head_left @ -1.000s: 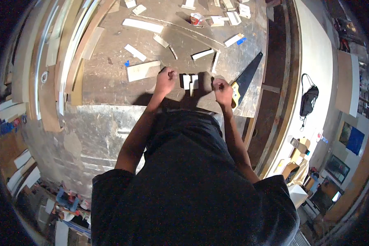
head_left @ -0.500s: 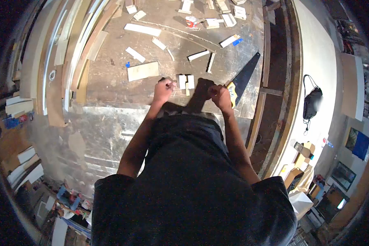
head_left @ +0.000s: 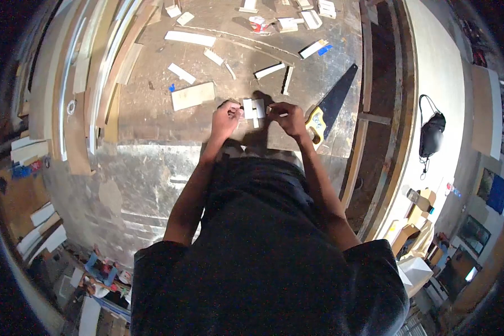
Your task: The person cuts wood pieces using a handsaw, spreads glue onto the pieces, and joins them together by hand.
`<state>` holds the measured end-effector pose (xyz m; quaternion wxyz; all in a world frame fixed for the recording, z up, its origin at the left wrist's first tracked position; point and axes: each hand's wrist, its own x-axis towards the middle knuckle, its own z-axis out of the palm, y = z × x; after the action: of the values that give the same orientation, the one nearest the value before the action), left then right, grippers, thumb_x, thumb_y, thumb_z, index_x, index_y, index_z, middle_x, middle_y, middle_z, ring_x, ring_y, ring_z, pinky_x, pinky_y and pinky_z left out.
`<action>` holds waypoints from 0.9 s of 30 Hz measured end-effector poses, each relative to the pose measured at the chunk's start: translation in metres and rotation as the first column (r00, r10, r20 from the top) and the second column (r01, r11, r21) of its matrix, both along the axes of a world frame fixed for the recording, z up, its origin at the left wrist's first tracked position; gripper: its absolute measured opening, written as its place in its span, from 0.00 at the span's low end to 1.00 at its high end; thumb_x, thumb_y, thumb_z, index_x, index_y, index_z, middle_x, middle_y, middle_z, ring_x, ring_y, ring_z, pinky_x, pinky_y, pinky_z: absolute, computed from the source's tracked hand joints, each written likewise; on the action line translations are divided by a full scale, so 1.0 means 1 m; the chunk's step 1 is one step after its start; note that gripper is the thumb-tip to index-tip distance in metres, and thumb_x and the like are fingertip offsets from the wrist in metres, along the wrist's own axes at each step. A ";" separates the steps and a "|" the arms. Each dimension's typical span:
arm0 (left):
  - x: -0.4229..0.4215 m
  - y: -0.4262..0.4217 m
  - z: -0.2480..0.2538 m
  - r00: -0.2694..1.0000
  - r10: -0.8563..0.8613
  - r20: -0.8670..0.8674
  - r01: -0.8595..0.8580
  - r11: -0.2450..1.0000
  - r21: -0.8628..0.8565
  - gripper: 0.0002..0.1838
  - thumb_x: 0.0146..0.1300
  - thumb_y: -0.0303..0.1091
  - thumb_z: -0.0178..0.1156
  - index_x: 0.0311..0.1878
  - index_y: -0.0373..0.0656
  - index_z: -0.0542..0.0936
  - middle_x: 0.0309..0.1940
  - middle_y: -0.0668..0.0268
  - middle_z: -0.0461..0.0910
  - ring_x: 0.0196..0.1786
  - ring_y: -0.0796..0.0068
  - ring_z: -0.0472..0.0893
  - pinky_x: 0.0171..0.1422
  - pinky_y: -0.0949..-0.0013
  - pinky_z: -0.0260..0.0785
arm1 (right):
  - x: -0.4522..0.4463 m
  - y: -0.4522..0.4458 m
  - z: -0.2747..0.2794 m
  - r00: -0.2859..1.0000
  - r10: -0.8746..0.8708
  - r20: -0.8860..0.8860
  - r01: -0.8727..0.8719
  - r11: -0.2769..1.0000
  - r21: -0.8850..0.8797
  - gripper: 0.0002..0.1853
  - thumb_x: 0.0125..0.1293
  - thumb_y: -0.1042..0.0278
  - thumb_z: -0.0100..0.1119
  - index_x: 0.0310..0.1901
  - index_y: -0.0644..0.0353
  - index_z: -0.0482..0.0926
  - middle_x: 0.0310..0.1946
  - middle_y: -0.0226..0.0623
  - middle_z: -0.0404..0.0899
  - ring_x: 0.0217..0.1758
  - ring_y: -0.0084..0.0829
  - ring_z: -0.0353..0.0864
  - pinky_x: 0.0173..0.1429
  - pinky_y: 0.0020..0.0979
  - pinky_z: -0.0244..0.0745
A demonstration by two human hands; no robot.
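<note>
Between my two hands lies a small assembly of white and pale wood pieces (head_left: 254, 112) on the brown work surface, with a narrow strip sticking out toward me. My left hand (head_left: 226, 119) is closed just left of it, fingertips by its left edge; a small dark thing shows at the fingers, too small to name. To the right, my right hand (head_left: 290, 120) is pinched, with a tiny pale bit at the fingers that I cannot make out. Beyond that hand is a handsaw (head_left: 336, 98) with a yellow and black handle, its blade pointing away.
Near my left hand lies a flat wood board (head_left: 193, 96). Several white-faced wood offcuts (head_left: 190, 38) are scattered farther off. Long planks (head_left: 84, 73) line the left side. On the right, a gap (head_left: 373, 145) with wooden framing separates the work surface from a pale panel (head_left: 400, 185).
My right hand has moved left, away from the saw handle and closer to the small wood assembly. My left hand has shifted slightly right, its fingertips now by the assembly.
</note>
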<state>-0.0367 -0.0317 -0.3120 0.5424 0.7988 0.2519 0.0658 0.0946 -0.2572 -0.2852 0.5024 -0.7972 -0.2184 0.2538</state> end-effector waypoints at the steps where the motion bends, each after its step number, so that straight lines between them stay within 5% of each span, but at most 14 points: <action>1: 0.006 0.002 0.002 1.000 -0.005 -0.006 0.005 1.000 0.005 0.10 0.66 0.30 0.71 0.47 0.39 0.84 0.37 0.62 0.88 0.40 0.75 0.86 0.45 0.70 0.79 | 0.003 0.008 -0.002 0.991 0.057 0.118 -0.054 0.998 -0.025 0.16 0.61 0.71 0.74 0.51 0.62 0.89 0.42 0.44 0.91 0.41 0.31 0.91 0.46 0.33 0.85; 2: 0.011 0.004 0.005 1.000 -0.008 -0.014 0.009 1.000 0.009 0.10 0.67 0.30 0.70 0.48 0.40 0.84 0.38 0.64 0.87 0.41 0.77 0.85 0.46 0.70 0.78 | 0.007 0.016 -0.004 0.966 0.117 0.232 -0.106 0.993 -0.056 0.15 0.61 0.71 0.74 0.49 0.64 0.89 0.42 0.44 0.91 0.41 0.32 0.91 0.46 0.33 0.85; 7: 0.026 0.015 0.001 0.999 -0.026 0.039 0.027 0.999 -0.028 0.10 0.64 0.27 0.72 0.47 0.38 0.85 0.38 0.61 0.88 0.39 0.75 0.86 0.43 0.70 0.79 | 0.017 0.040 0.007 0.977 0.182 0.107 -0.170 0.979 -0.117 0.14 0.64 0.71 0.73 0.50 0.65 0.89 0.43 0.42 0.90 0.40 0.32 0.90 0.45 0.31 0.84; 8: 0.027 0.016 0.006 0.999 -0.006 0.038 0.007 0.999 -0.033 0.10 0.64 0.27 0.72 0.47 0.38 0.85 0.38 0.61 0.88 0.39 0.75 0.86 0.43 0.70 0.79 | 0.018 0.041 0.004 0.987 0.151 -0.053 -0.150 0.989 0.016 0.15 0.66 0.71 0.72 0.52 0.67 0.88 0.42 0.41 0.90 0.40 0.30 0.89 0.45 0.31 0.84; 10: 0.030 0.019 0.023 0.993 0.018 0.117 0.027 0.926 -0.377 0.11 0.66 0.27 0.72 0.50 0.39 0.86 0.38 0.65 0.88 0.41 0.78 0.85 0.45 0.72 0.78 | 0.015 0.045 0.019 0.916 0.096 -0.390 -0.055 0.992 0.116 0.15 0.73 0.70 0.67 0.55 0.70 0.85 0.40 0.36 0.89 0.41 0.26 0.87 0.46 0.30 0.83; 12: 0.025 0.023 0.046 0.988 -0.028 0.149 0.084 0.920 -0.383 0.13 0.66 0.27 0.72 0.53 0.38 0.85 0.39 0.67 0.87 0.42 0.81 0.85 0.46 0.73 0.78 | 0.015 0.049 0.052 0.848 0.103 -0.521 0.011 0.977 0.212 0.14 0.76 0.64 0.64 0.50 0.68 0.88 0.38 0.36 0.89 0.40 0.25 0.86 0.45 0.31 0.83; 14: 0.022 0.022 0.061 0.959 -0.131 0.251 0.244 0.833 -0.497 0.14 0.66 0.27 0.73 0.53 0.36 0.85 0.41 0.67 0.87 0.43 0.82 0.84 0.46 0.73 0.77 | 0.017 0.049 0.078 0.832 0.173 -0.527 -0.027 0.962 0.273 0.14 0.77 0.64 0.62 0.51 0.69 0.87 0.38 0.36 0.88 0.39 0.25 0.85 0.47 0.31 0.82; 18: 0.020 0.017 0.111 0.961 -0.143 0.235 0.260 0.747 -0.612 0.16 0.66 0.26 0.73 0.55 0.34 0.84 0.48 0.66 0.87 0.44 0.84 0.83 0.43 0.77 0.74 | 0.018 0.045 0.101 0.782 0.281 -0.557 -0.072 0.927 0.367 0.15 0.79 0.63 0.60 0.49 0.69 0.86 0.37 0.35 0.87 0.39 0.26 0.85 0.50 0.31 0.81; 27: 0.021 0.009 0.115 0.962 -0.197 0.189 0.266 0.827 -0.495 0.17 0.68 0.23 0.70 0.58 0.33 0.83 0.48 0.63 0.88 0.48 0.78 0.86 0.45 0.74 0.75 | 0.014 0.038 0.095 0.765 0.285 -0.577 -0.113 0.942 0.315 0.18 0.81 0.57 0.56 0.44 0.66 0.87 0.34 0.32 0.86 0.37 0.22 0.82 0.46 0.29 0.78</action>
<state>-0.0154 -0.0222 -0.1970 0.7556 0.6426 0.1258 -0.0188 0.1090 -0.2193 -0.1899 0.6165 -0.5691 -0.1585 0.5204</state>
